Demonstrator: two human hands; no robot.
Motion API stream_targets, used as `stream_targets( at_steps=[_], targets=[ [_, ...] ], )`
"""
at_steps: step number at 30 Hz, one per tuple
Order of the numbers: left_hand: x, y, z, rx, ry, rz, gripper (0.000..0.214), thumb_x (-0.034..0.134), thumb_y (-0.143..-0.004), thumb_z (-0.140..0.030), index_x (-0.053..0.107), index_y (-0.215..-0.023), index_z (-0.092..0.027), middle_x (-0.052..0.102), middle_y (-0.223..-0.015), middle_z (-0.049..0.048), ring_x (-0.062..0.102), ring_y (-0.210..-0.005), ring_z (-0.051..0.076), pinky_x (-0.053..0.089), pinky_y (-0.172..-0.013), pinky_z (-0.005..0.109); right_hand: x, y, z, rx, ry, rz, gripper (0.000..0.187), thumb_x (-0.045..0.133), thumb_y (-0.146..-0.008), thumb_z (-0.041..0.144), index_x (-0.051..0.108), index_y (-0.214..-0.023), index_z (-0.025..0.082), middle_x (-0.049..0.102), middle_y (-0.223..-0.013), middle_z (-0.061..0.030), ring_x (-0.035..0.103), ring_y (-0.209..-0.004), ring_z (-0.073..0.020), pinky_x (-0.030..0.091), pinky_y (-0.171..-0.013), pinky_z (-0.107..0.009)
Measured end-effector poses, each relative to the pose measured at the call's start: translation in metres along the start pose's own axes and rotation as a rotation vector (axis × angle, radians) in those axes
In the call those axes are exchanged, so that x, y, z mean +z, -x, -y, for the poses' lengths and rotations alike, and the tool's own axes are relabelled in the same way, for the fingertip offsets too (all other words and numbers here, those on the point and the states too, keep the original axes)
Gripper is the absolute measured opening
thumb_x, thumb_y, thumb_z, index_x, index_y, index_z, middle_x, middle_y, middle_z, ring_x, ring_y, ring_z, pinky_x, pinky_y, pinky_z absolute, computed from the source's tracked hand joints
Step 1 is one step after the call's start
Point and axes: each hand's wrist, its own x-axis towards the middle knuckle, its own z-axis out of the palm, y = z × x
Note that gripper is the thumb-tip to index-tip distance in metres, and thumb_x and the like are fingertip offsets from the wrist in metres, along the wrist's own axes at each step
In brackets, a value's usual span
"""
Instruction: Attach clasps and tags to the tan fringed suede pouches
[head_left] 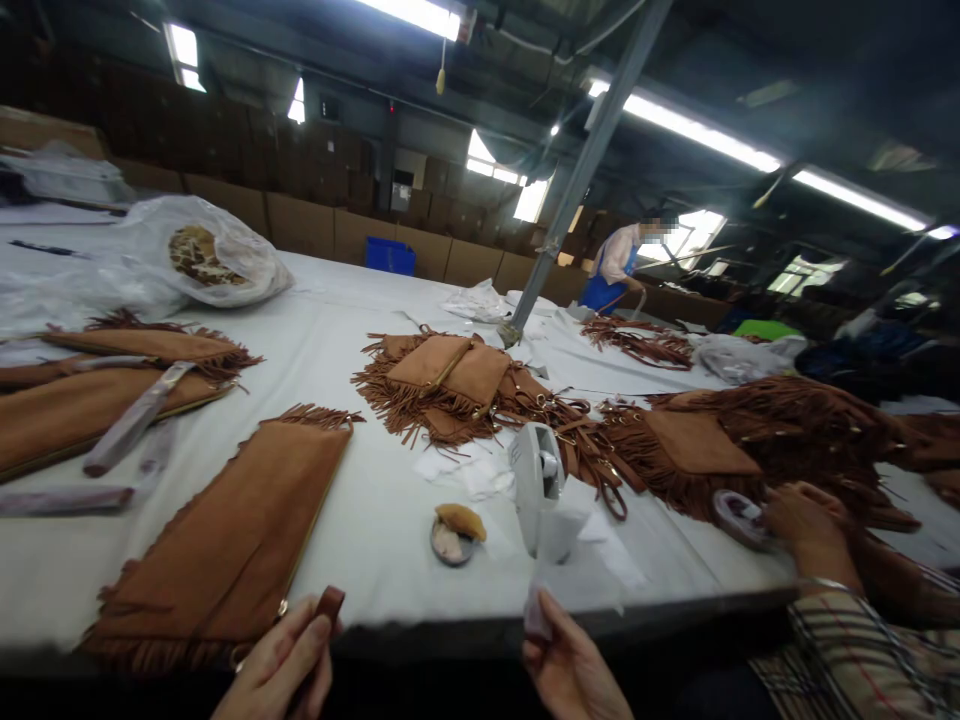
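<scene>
My left hand (289, 655) pinches a brown leather strap (330, 603) whose end sticks up past the fingertips. Just beyond it lies a tan fringed suede bag (232, 530) with a zip along its right side; a metal ring shows near my fingers. Between thumb and fingers, my right hand (566, 665) grips a thin translucent wrapping sheet (555, 540) that stands up from it. Behind that sheet is a pale tape dispenser (534, 480). A small round dish (451, 548) with a yellow sponge (461, 520) rests between and beyond my hands.
Wrapped straps (139, 420) lie on more bags at left, near a plastic sack (210, 250). Fringed bags (450, 370) are piled mid-table and at right. A neighbour's hands (810, 525) work beside a tape roll (742, 517). A metal post (577, 180) rises from the table; another person (615, 262) stands beyond.
</scene>
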Motion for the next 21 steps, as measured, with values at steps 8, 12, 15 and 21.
stream_targets(
  at_steps=[8,12,15,21],
  targets=[
    [0.006,0.002,-0.019,-0.091,-0.068,0.373,0.042,0.058,-0.080,-0.057,0.059,-0.092,-0.016,0.059,-0.067,-0.0035,0.048,-0.035,0.004,0.026,-0.034,0.014,0.069,0.052,-0.115,0.244,0.265,0.425,0.033,0.084,-0.060,0.041,0.074,-0.079,0.016,0.068,-0.069,-0.0021,0.057,-0.062,-0.0121,0.043,-0.058,-0.022],
    [0.001,0.000,-0.021,-0.080,-0.056,0.387,0.043,0.057,-0.081,-0.056,0.061,-0.090,-0.014,0.047,-0.046,-0.0077,0.042,-0.034,0.006,0.023,-0.035,0.015,0.074,0.062,-0.129,0.180,0.432,0.638,0.040,0.078,-0.064,0.051,0.075,-0.079,0.015,0.068,-0.068,-0.0038,0.059,-0.067,-0.0170,0.045,-0.068,-0.028],
    [-0.001,0.001,-0.021,-0.059,-0.100,0.386,0.042,0.056,-0.081,-0.054,0.064,-0.086,-0.013,0.049,-0.047,-0.0061,0.040,-0.033,0.005,0.024,-0.036,0.016,0.082,0.071,-0.115,0.069,0.670,0.769,0.041,0.074,-0.068,0.052,0.076,-0.087,0.016,0.070,-0.081,-0.0049,0.061,-0.082,-0.0236,0.045,-0.080,-0.033],
    [-0.002,0.004,-0.022,0.012,-0.178,0.396,0.037,0.054,-0.084,-0.048,0.066,-0.088,-0.013,0.052,-0.058,-0.0040,0.043,-0.035,0.004,0.026,-0.035,0.016,0.093,0.073,-0.098,0.021,0.775,0.669,0.035,0.072,-0.071,0.050,0.075,-0.070,0.014,0.069,-0.070,-0.0044,0.061,-0.072,-0.0221,0.047,-0.072,-0.031]
  ],
)
